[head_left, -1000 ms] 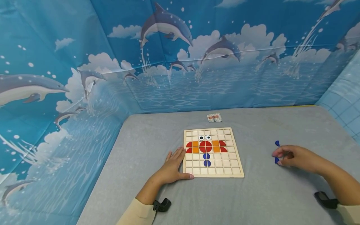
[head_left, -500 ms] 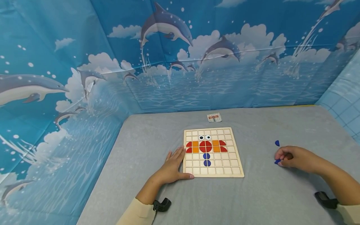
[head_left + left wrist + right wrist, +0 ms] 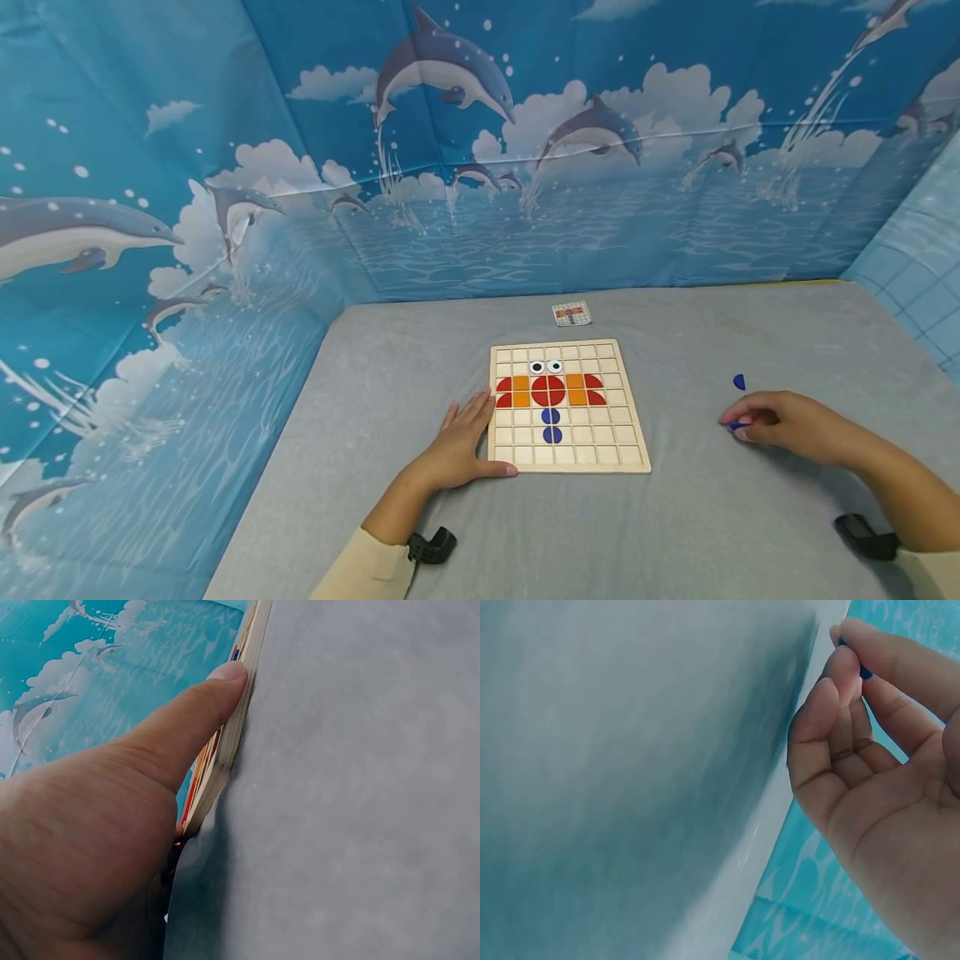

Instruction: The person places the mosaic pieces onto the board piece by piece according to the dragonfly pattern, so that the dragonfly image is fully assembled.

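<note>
A square wooden grid board (image 3: 600, 437) lies on the grey cloth. Red curved pieces (image 3: 548, 391), orange squares (image 3: 575, 390), two eye pieces (image 3: 555, 367) and blue pieces (image 3: 552, 435) sit in its cells. My left hand (image 3: 453, 454) rests against the board's left side, fingers extended, with the thumb along the near edge; the left wrist view shows that thumb (image 3: 202, 705) on the rim. Right of the board, my right hand (image 3: 795, 425) pinches a small blue piece (image 3: 865, 673) between thumb and fingertips. Fingers mostly cover this piece.
Another blue piece (image 3: 738, 382), rounded on one side, lies on the cloth just beyond my right hand. A small printed pattern card (image 3: 572, 313) lies behind the board. A dolphin-print curtain (image 3: 480, 225) borders the table at the back and left.
My right hand has picked up the nearer blue piece from the cloth and moved slightly left with it. The left hand and the board have stayed still.
</note>
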Demonstrator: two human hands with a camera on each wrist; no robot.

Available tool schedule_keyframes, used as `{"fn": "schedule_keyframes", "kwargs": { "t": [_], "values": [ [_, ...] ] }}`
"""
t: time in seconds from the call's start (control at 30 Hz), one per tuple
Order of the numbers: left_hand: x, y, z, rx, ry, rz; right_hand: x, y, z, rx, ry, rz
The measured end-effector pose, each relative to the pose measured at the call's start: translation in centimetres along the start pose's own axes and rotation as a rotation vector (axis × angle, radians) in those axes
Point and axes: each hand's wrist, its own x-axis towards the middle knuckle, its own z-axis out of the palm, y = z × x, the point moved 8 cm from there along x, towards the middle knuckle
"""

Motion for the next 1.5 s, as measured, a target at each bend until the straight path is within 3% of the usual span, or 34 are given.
{"fn": "schedule_keyframes", "kwargs": {
  "t": [0.2,0.67,1.27,1.5],
  "values": [
    [0.0,-0.1,0.1,0.001,-0.003,-0.004,0.3,-1.8,0.3,-0.015,0.054,-0.032],
    [0.1,0.0,0.0,-0.002,-0.002,0.003,1.7,-6.6,1.7,0.162,0.061,-0.086],
    [0.1,0.0,0.0,0.004,-0.007,0.0,4.7,-11.5,4.3,0.262,0.033,-0.085],
    [-0.1,0.1,0.0,-0.001,-0.006,-0.006,5.6,-13.6,5.1,0.313,0.011,-0.133]
  ]
}}
